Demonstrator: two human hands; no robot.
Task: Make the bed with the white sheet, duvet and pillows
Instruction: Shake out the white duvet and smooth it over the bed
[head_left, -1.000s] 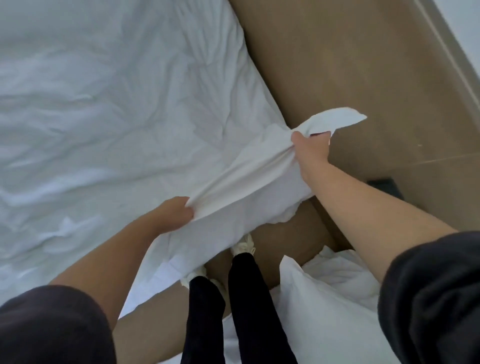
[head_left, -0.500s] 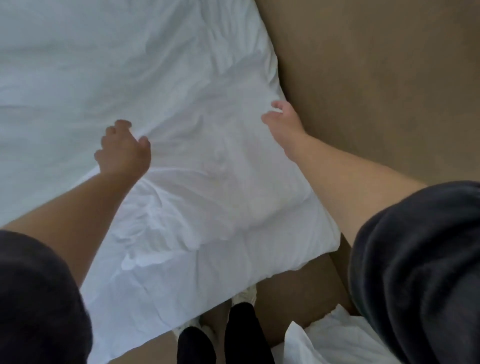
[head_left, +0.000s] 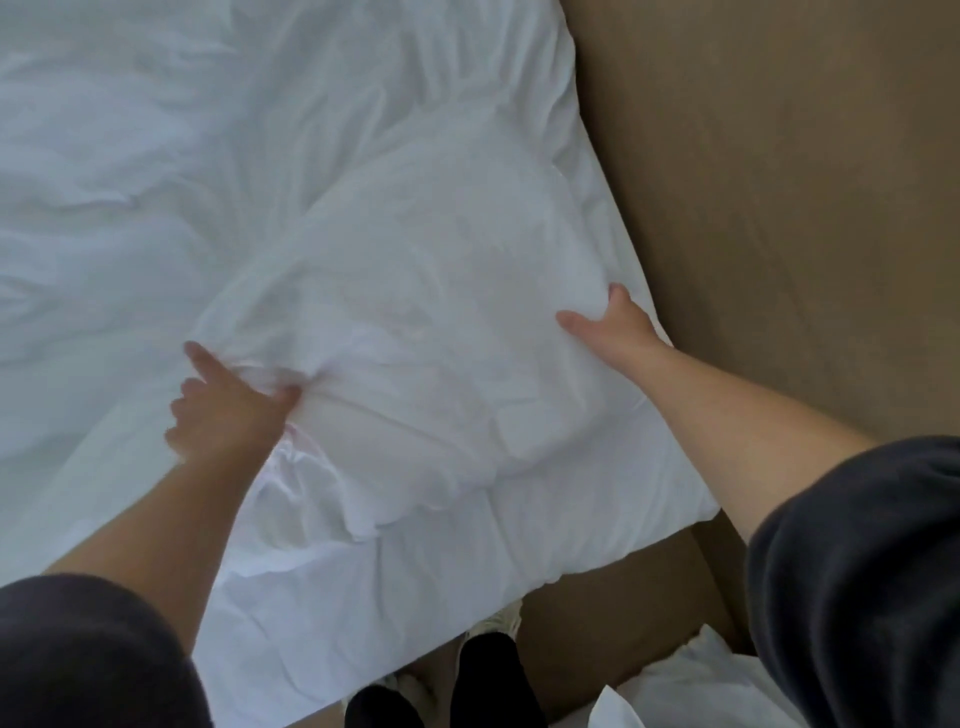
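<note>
Duvet (head_left: 441, 312) (white, rumpled) in left hand (head_left: 228, 410) and right hand (head_left: 613, 327)

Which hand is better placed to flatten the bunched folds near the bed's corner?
Left: the left hand lies beside the bunched folds; the right hand holds the duvet at its side edge.
</note>
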